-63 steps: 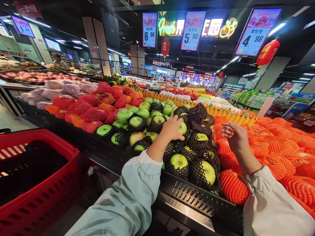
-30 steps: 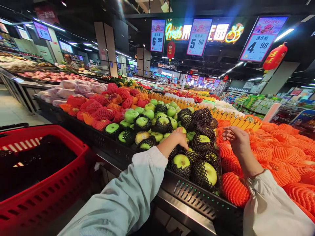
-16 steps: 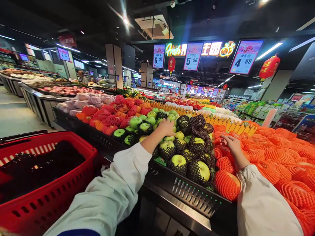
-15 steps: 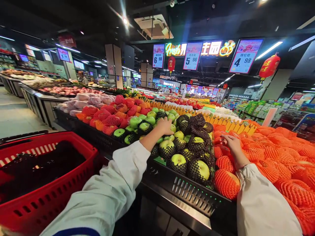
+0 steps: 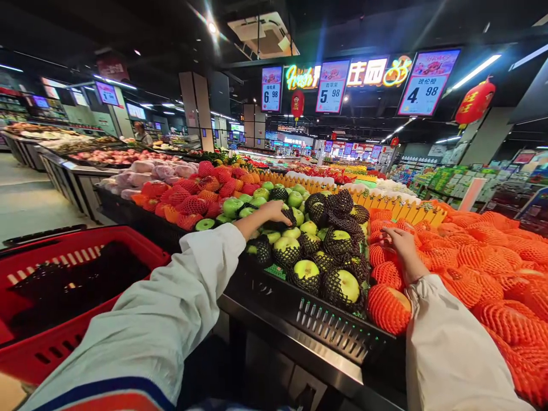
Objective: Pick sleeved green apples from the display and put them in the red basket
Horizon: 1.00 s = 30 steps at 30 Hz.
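My left hand (image 5: 276,212) reaches over a pile of green apples (image 5: 306,269), several of them wrapped in black foam nets. Its fingers are closed on a piece of black foam net (image 5: 290,215); whether an apple sits inside it, I cannot tell. To the right, my right hand (image 5: 400,242) hovers at the border of the orange-netted fruit (image 5: 389,308), palm down, with its fingers loosely bent and apart. Nothing shows in that hand. Black crumpled nets (image 5: 341,210) lie on top of the apples between the two hands.
A red shopping basket (image 5: 149,251) with dark contents stands at my lower left. The black crate wall (image 5: 329,328) edges the display in front. Red-netted fruit (image 5: 192,200) lies left of the apples, and a yellow picket divider (image 5: 385,204) runs behind. A person (image 5: 142,134) stands far left.
My left hand has shifted slightly left and down, and black netting now shows at its fingertips. The right hand stays nearly in place over the orange-netted fruit. The view has moved slightly.
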Available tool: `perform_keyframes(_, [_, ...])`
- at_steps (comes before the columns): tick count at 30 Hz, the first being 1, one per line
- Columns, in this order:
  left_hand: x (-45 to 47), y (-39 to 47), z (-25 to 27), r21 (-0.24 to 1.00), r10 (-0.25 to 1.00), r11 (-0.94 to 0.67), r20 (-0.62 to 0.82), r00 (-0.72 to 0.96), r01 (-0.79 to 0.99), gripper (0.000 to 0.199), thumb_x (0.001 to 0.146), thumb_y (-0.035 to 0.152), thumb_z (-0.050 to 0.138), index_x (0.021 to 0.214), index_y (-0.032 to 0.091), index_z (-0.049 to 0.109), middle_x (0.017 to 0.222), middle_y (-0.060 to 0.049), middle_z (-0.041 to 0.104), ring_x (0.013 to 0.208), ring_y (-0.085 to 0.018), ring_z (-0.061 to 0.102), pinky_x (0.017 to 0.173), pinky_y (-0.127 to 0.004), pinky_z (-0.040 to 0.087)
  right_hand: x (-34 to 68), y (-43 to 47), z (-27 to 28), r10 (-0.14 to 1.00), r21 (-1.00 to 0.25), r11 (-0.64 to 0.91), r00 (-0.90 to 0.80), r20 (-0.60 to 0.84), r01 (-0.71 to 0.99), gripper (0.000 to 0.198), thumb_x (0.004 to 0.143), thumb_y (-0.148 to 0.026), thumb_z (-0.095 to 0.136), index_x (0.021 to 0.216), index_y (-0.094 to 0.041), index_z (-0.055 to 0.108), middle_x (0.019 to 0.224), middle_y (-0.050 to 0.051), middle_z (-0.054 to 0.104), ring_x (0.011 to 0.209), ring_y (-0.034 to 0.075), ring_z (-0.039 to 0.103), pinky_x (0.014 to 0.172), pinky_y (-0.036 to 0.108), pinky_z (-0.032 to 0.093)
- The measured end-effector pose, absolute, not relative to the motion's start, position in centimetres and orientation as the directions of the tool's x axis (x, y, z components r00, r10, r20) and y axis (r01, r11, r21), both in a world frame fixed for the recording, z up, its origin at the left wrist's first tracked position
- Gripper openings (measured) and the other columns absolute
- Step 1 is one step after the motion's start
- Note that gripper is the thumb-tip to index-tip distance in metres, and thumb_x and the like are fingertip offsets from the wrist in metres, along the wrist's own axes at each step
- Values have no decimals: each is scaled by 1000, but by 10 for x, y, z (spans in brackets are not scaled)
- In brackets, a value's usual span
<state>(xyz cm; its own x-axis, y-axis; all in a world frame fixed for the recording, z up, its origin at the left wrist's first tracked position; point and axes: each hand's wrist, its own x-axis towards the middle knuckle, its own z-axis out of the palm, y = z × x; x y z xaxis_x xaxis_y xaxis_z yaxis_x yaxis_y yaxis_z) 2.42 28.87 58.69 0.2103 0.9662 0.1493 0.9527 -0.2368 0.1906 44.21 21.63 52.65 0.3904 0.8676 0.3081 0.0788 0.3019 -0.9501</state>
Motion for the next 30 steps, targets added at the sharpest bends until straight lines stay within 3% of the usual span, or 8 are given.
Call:
perform_keyframes(3, [17, 303, 609, 321, 965, -253, 154, 214, 912, 80, 63, 57, 83, 127, 16, 56, 135, -14, 63, 118, -31, 62, 97, -34, 48, 440, 215, 529, 879, -972, 231, 420, 226, 40, 12, 64, -23, 78, 68, -16, 69, 60, 6, 69, 44, 15, 61, 39, 21, 53])
perform_keyframes(6, [23, 313, 626, 414, 955, -226, 272, 117, 882, 84, 65, 60, 81, 128, 13, 54, 134, -17, 63, 117, -32, 61, 96, -35, 47, 437, 214, 531, 880, -977, 212, 431, 201, 23, 11, 65, -23, 77, 67, -16, 69, 61, 5, 68, 43, 13, 59, 38, 19, 50])
perform_keyframes(9, [42, 321, 626, 454, 887, -248, 462, 12, 856, 92, 68, 58, 81, 137, 12, 42, 141, -19, 56, 126, -32, 55, 101, -35, 44, 435, 212, 532, 882, -980, 196, 432, 189, 28, 10, 66, -23, 74, 67, -15, 69, 61, 5, 68, 43, 13, 59, 38, 19, 50])
perform_keyframes(12, [63, 333, 612, 445, 830, -317, 557, 18, 838, 93, 71, 48, 83, 142, 14, 34, 148, -18, 48, 131, -30, 51, 104, -35, 42, 433, 211, 533, 883, -983, 180, 432, 182, 46, 10, 68, -24, 74, 67, -16, 69, 62, 5, 69, 44, 13, 60, 38, 18, 49])
perform_keyframes(16, [82, 354, 588, 324, 812, -411, 555, 180, 852, 92, 69, 39, 84, 144, 18, 35, 147, -15, 48, 131, -32, 50, 108, -38, 41, 433, 212, 534, 888, -983, 164, 422, 183, 81, 10, 71, -24, 74, 66, -17, 68, 61, 5, 68, 45, 13, 59, 38, 18, 48])
perform_keyframes(19, [90, 368, 574, 260, 824, -395, 525, 215, 881, 90, 67, 35, 85, 143, 21, 40, 147, -14, 47, 130, -33, 53, 106, -38, 44, 435, 213, 534, 893, -981, 156, 409, 190, 115, 13, 72, -26, 76, 66, -17, 67, 60, 5, 67, 46, 13, 59, 38, 18, 47])
perform_keyframes(24, [97, 385, 564, 283, 869, -334, 461, 178, 899, 93, 66, 42, 83, 147, 26, 39, 153, -15, 34, 125, -32, 58, 100, -38, 49, 436, 214, 532, 893, -976, 148, 402, 202, 161, 15, 73, -31, 77, 69, -19, 69, 62, 5, 68, 46, 14, 57, 38, 21, 48])
perform_keyframes(30, [94, 395, 569, 264, 887, -375, 379, 262, 889, 109, 66, 37, 83, 157, 23, 25, 156, -17, 34, 141, -35, 43, 113, -38, 38, 437, 216, 531, 885, -969, 150, 410, 221, 198, 17, 71, -33, 76, 66, -20, 68, 63, 6, 67, 48, 16, 59, 37, 21, 47])
